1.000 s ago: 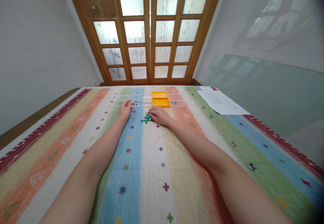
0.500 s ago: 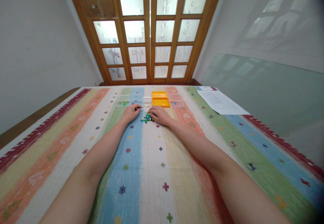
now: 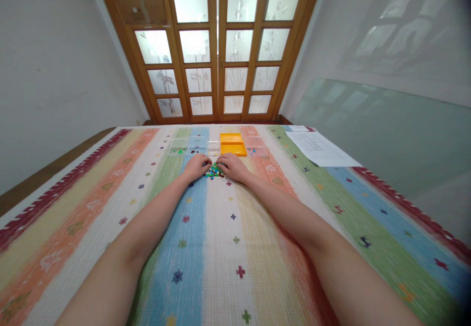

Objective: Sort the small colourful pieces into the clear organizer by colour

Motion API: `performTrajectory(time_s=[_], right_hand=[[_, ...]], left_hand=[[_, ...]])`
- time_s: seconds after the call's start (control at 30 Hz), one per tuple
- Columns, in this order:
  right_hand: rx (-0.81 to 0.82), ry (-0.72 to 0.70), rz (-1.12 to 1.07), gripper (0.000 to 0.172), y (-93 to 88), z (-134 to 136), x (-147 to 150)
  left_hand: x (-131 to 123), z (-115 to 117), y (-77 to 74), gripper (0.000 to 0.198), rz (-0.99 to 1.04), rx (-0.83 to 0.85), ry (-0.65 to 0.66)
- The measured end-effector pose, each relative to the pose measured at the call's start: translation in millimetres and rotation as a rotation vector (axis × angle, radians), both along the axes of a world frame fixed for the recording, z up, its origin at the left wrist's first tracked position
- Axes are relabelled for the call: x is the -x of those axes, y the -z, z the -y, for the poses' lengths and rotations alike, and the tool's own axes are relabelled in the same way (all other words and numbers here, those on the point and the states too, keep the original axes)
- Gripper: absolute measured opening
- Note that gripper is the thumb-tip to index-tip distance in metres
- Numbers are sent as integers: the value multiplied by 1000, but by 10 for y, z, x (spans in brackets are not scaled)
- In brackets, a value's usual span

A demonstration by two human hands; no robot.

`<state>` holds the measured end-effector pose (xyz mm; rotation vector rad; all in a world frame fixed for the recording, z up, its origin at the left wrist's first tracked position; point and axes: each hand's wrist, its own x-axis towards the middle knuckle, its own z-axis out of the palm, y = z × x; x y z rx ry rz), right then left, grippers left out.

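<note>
A small pile of tiny blue, green, dark and pale pieces (image 3: pixel 214 172) lies on the striped cloth between my two hands. At its left edge, my left hand (image 3: pixel 197 167) has curled fingers, closed over the nearest pieces. My right hand (image 3: pixel 233 167) rests on the cloth at the pile's right side, its fingers bent together and touching the pieces. Whatever either set of fingertips grips is too small to make out. Just beyond the hands stands an open yellow box (image 3: pixel 233 152). Left of it is a clear tray (image 3: pixel 187 155) with a few green and dark pieces in its compartments.
Another clear tray (image 3: pixel 257 152) with small blue pieces is right of the yellow box. Printed paper sheets (image 3: pixel 320 149) lie at the far right of the table. The striped tablecloth (image 3: pixel 221 267) reaches toward me. Wooden glass-paned doors (image 3: pixel 218 70) stand behind the table.
My left hand has moved right and slightly nearer, from beside the clear tray to the pile's left edge. My right hand stays at the pile, almost unmoved.
</note>
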<state>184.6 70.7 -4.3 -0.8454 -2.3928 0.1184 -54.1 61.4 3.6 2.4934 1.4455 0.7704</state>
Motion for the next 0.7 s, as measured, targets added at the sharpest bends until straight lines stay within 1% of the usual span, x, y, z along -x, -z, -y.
performTrajectory(time_s=[0.1, 0.2, 0.3, 0.4, 0.47, 0.6, 0.63, 0.7], right_hand=[[4, 0, -1, 20, -8, 5, -2], [8, 0, -5, 21, -16, 14, -4], [10, -4, -9, 21, -19, 19, -6], [9, -6, -10, 21, -15, 15, -7], [6, -11, -11, 20, -12, 10, -8], [7, -17, -13, 20, -12, 6, -8], [10, -15, -13, 20, -13, 7, -8], [20, -10, -11, 21, -14, 9, -8]], left_hand=[[0, -7, 6, 17, -1, -10, -10], [8, -12, 9, 17, 27, -9, -60], [11, -13, 16, 15, 74, -8, -115], [13, -40, 39, 14, 161, 2, -141], [27, -85, 64, 14, 294, 40, -167], [138, -210, 108, 17, 735, 168, -296], [185, -239, 113, 19, 835, 170, -338], [290, -287, 115, 20, 973, 111, -423]])
